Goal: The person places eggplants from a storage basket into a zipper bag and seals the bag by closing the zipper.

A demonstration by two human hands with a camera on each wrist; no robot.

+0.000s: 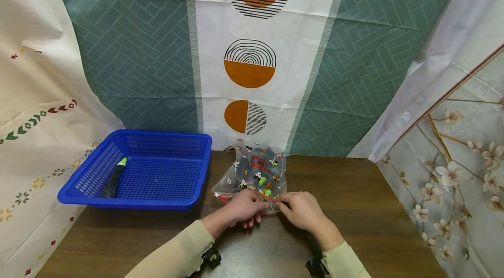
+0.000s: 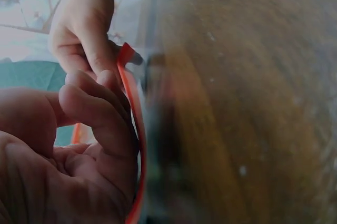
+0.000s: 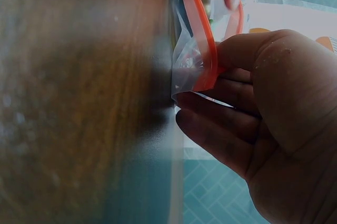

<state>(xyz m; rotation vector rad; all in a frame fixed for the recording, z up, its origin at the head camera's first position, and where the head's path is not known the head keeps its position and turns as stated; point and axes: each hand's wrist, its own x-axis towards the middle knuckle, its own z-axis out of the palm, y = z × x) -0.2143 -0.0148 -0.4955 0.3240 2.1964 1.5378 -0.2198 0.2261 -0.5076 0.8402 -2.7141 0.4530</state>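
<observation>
A clear zip bag (image 1: 257,166) with cartoon prints and a red zip strip lies on the table, its mouth towards me. Dark rounded things with bright green ends (image 1: 262,180) show through its plastic. At the mouth, my left hand (image 1: 243,206) holds the bag with bent fingers and thumb; the left wrist view shows the red strip (image 2: 138,129) along the backs of the fingers. My right hand (image 1: 303,210) pinches the right end of the mouth between thumb and fingers. Between the hands the two red edges (image 3: 202,24) stand apart in the right wrist view.
To the left stands a blue plastic basket (image 1: 157,201). Inside it lies a long dark object with a bright green tip (image 1: 114,179), resembling an eggplant. Patterned cloths (image 1: 327,107) hang behind the brown table (image 1: 346,208) and at both sides.
</observation>
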